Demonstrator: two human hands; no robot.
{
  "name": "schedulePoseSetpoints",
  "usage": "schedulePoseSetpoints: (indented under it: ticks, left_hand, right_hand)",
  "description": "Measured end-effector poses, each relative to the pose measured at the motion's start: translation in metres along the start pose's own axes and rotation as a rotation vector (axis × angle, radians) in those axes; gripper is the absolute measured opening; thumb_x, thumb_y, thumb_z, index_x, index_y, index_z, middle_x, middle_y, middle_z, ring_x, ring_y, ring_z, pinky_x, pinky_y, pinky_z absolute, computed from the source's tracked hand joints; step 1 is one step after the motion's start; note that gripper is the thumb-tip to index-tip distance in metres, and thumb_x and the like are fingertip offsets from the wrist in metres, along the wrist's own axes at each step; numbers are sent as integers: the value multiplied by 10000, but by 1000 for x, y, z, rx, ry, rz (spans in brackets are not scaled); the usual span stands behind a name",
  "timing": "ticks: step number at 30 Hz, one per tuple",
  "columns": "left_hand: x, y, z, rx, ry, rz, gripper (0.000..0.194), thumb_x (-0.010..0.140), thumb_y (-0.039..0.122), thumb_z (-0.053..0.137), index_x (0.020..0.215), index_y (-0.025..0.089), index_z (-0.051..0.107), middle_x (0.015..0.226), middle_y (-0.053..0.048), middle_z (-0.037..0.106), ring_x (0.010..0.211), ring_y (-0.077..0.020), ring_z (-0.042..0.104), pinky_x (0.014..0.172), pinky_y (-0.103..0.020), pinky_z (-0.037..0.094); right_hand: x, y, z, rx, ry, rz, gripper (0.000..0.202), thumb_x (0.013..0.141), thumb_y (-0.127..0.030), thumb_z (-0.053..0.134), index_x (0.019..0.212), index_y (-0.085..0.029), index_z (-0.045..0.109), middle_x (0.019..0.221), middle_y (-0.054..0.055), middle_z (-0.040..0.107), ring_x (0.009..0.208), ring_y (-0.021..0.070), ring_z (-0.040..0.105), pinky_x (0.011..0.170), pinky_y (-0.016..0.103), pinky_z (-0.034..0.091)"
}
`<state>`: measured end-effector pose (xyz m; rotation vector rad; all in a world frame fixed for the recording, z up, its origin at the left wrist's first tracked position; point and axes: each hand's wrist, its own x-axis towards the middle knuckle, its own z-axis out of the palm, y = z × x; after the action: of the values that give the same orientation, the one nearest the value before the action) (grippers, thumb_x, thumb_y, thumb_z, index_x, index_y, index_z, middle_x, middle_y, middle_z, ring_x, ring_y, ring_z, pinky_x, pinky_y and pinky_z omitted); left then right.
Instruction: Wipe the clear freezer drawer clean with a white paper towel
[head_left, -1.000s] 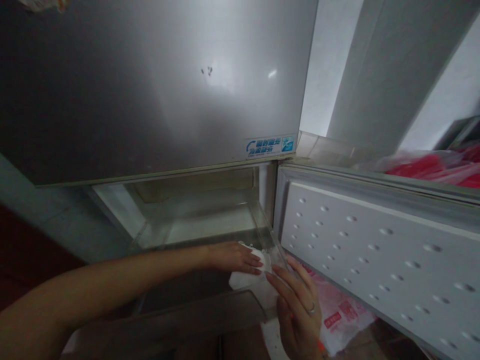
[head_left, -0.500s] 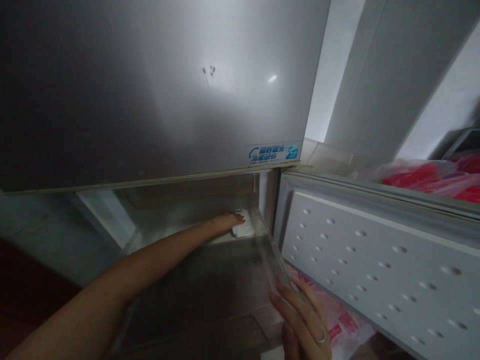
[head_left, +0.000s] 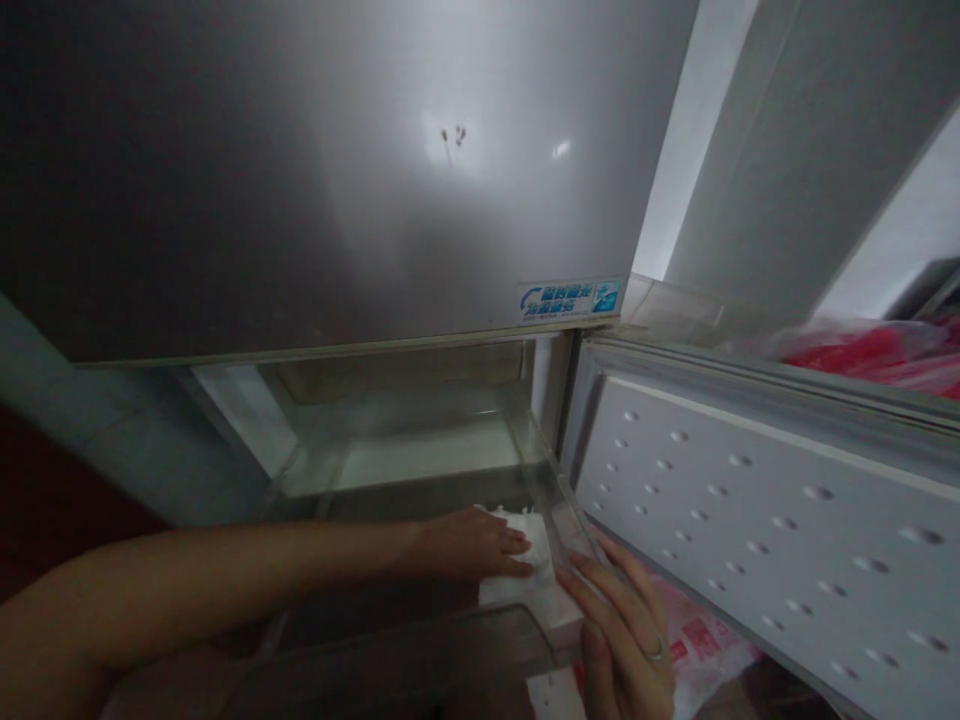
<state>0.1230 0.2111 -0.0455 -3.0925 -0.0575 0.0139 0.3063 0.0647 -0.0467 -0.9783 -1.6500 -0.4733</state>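
Observation:
A clear plastic drawer is pulled out below the grey upper fridge door. Inside it, my left hand lies with its fingers spread on a white cloth or tissue, pressing it near the drawer's right side. My right hand, with a ring on one finger, grips that side wall from outside, fingers over its upper edge.
The lower fridge door stands swung out to the right, its dimpled inner face showing. Pink and white plastic bags lie beneath it. Red bags sit behind it.
My left hand has come nearer along the drawer with the white cloth under it. My right hand keeps its place on the side wall. The view has shifted slightly.

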Motion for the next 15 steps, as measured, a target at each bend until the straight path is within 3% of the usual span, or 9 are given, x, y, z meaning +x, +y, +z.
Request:
schedulePoseSetpoints:
  ticks: [3, 6, 9, 12, 15]
  left_hand:
    - [0, -3, -8, -43, -50, 101, 368, 988, 155, 432, 1282, 320, 580, 1379, -28, 580, 1275, -156, 537, 1051, -276, 437]
    - [2, -35, -11, -43, -118, 84, 411, 999, 118, 376, 1337, 271, 552, 1428, -43, 531, 1332, -145, 477, 1137, -271, 345]
    - [8, -83, -8, -42, -142, -102, 438, 966, 83, 458, 1351, 269, 548, 1436, -36, 517, 1329, -142, 478, 1127, -246, 348]
    - [16, -126, -1, -6, -95, -267, 442, 941, 57, 490, 1322, 264, 576, 1397, -64, 552, 1293, -195, 522, 1075, -319, 421]
    - [24, -153, 5, 14, -49, -383, 392, 931, 68, 511, 1271, 229, 618, 1362, -103, 579, 1235, -232, 575, 1017, -353, 463]
  right_hand:
    - [-2, 1, 1, -12, -6, -3, 312, 875, -80, 439, 1086, -124, 664, 1111, 105, 659, 1283, 253, 492, 979, 377, 458]
    - [-2, 4, 0, -17, 15, -23, 302, 879, -102, 447, 1068, -136, 681, 1066, 97, 685, 1269, 252, 519, 940, 373, 496]
    - [-1, 8, -1, -40, 36, -61, 313, 895, -146, 448, 1082, -177, 697, 999, 68, 715, 1244, 234, 554, 892, 349, 535]
    - [-3, 13, 0, -62, 27, -75, 305, 913, -202, 458, 1086, -215, 710, 966, 46, 730, 1175, 220, 610, 874, 338, 560]
    - [-8, 15, 3, -75, 72, -75, 313, 930, -244, 444, 1088, -235, 714, 976, 44, 729, 1144, 226, 629, 868, 360, 572]
